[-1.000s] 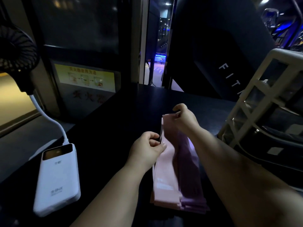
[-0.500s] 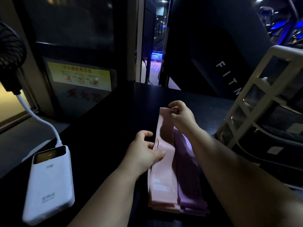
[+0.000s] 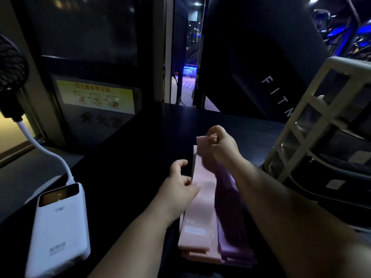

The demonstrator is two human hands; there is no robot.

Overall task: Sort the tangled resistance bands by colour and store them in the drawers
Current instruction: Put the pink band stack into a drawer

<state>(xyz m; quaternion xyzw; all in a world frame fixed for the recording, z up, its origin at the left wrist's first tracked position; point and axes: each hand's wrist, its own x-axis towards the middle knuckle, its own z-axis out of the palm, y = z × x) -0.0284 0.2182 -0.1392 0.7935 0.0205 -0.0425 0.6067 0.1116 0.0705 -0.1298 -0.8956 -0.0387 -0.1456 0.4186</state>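
Note:
A stack of flat pink resistance bands (image 3: 198,223) lies lengthwise on the dark table (image 3: 128,165). A stack of purple bands (image 3: 232,233) lies against its right side. My right hand (image 3: 222,145) pinches the far end of the top pink band and holds it raised off the stack. My left hand (image 3: 180,187) rests against the left edge of the pink stack, its fingers curled round the edge of a band. The cream drawer unit (image 3: 319,125) stands at the right.
A white power bank (image 3: 60,227) lies at the near left, with a white cable (image 3: 42,151) running up to a dark fan (image 3: 10,63). Behind the table are a dark window with a yellow notice (image 3: 94,95) and a black panel with white lettering (image 3: 277,93).
My right hand has lifted the far end of the top pink band higher and slightly right. My left hand has stayed at the left edge of the pink stack.

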